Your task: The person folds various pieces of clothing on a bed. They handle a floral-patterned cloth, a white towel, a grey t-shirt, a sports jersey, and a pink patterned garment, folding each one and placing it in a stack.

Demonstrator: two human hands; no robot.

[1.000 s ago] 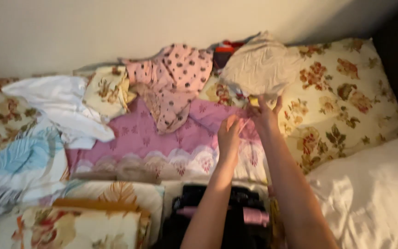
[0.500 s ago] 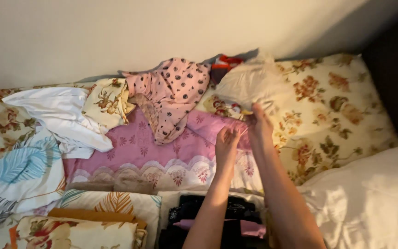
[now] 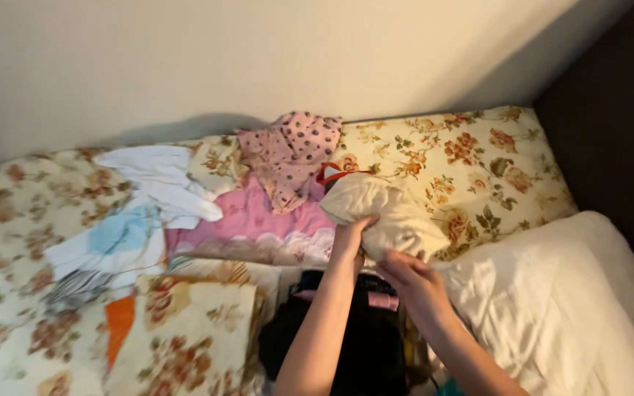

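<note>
A cream-coloured bundled cloth [image 3: 387, 213] is lifted just above the bed, over the pink garment [image 3: 258, 224]. My left hand [image 3: 351, 240] grips its lower left edge. My right hand [image 3: 412, 282] holds it from underneath on the right side. Below my arms lies a pile of dark clothing with a pink strip [image 3: 365, 323].
A pink dotted garment [image 3: 291, 150], a white shirt [image 3: 159, 176] and a light blue piece [image 3: 115, 238] lie spread on the floral bedspread [image 3: 464, 154]. Folded floral fabric [image 3: 185, 330] sits at the front left. A white pillow [image 3: 552, 301] is on the right, beside a dark wall.
The cream cloth has been pulled off the heap at the back and drawn toward me. Both hands moved down and nearer with it.
</note>
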